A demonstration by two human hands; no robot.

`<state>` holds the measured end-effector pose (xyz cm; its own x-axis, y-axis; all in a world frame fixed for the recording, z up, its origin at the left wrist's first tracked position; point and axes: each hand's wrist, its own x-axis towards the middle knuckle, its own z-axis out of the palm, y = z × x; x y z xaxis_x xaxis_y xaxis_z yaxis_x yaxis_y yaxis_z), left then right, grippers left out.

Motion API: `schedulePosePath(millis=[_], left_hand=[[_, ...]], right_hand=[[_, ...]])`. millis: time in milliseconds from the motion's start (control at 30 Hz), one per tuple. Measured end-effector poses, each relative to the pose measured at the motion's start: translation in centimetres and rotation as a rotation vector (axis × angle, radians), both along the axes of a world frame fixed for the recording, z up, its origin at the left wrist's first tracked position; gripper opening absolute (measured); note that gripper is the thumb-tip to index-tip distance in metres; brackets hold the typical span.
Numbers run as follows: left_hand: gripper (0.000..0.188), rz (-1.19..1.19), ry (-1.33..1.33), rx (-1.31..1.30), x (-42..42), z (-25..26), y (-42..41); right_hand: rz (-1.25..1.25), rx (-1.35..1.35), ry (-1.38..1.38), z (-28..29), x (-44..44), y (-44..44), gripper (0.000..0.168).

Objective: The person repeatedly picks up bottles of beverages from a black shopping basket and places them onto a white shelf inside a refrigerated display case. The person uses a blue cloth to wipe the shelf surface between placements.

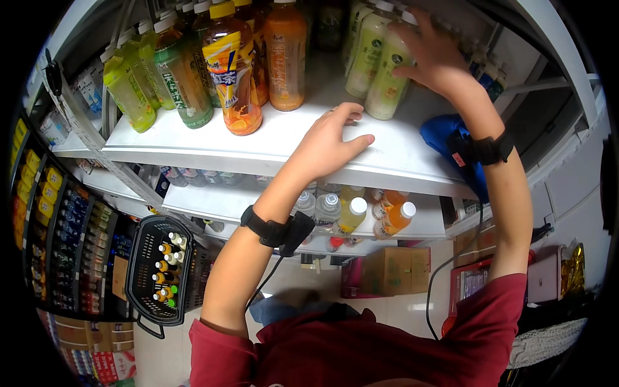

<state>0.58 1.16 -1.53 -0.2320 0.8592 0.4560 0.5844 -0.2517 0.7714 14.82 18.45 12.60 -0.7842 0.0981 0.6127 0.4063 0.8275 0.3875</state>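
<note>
My left hand (333, 140) hovers over the front of a white shelf (193, 145), fingers apart and slightly curled, with nothing in it. My right hand (433, 60), a little blurred, is spread beside the front pale green drink bottle (387, 92). Its thumb and fingers overlap the bottle in the view; whether they touch it I cannot tell. A second pale green bottle (363, 72) stands just left of that one. To the left are an orange drink bottle (286, 63), a yellow-capped iced tea bottle (237, 82), a green-labelled tea bottle (181, 82) and a yellow-green bottle (129, 94).
Blue cloth (440, 133) lies at the shelf's right end, under my right wrist. Clear bottles (329, 208) and orange drink bottles (394, 220) fill part of the lower shelf. A black basket (140, 271) with several bottles stands left; cardboard boxes (401, 271) sit below.
</note>
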Motion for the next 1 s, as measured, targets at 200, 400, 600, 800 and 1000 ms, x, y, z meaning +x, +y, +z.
schedulePosePath(millis=[200, 400, 600, 800, 1000], left_hand=[[0.054, -0.003, 0.051, 0.014, 0.3, -0.1, 0.5], [0.052, -0.003, 0.057, 0.020, 0.0, -0.4, 0.4], [0.052, -0.005, 0.034, -0.023, 0.2, -0.3, 0.3], [0.050, -0.024, 0.016, -0.027, -0.1, -0.2, 0.5], [0.048, -0.015, 0.017, -0.029, -0.1, -0.4, 0.3]], right_hand=[[0.063, 0.255, 0.073, -0.7, 0.1, 2.6, 0.074], [-0.155, 0.008, -0.179, 2.0, 0.9, -2.8, 0.076], [-0.272, -0.091, -0.190, 2.4, 1.0, -5.0, 0.078], [-0.167, -0.034, -0.152, 2.8, 2.6, -4.1, 0.081], [-0.288, -0.411, -0.315, 0.1, 11.1, 1.8, 0.087]])
